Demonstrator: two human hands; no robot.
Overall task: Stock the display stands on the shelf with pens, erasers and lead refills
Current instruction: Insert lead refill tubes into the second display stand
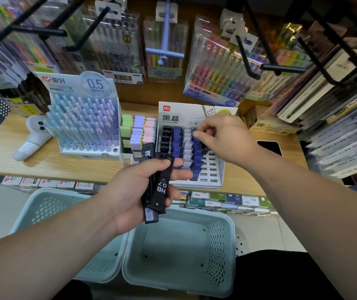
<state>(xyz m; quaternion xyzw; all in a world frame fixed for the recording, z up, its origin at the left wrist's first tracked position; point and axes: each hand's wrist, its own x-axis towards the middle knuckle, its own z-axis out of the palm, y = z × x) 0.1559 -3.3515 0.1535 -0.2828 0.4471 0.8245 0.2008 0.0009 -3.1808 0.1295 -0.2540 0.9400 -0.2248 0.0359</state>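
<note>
Now, left hand (130,191) is gripping a bundle of slim black plastic lead-refill cases (161,187), long axes pointing toward the shelf. Right hand (227,137) is hovering over the white tiered lead-refill stand (216,169), fingertips pinched narrow at a blue column's top; whether holding a case, cannot tell. Empty slots are lying directly beneath it.

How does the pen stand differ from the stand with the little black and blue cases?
The pen stand holds pastel blue and purple pens standing upright; the refill stand holds small cases slotted in black, blue and white columns. The pen stand looks nearly full; the refill stand has empty slots on its right. Both are white stands on the wooden shelf.
</note>
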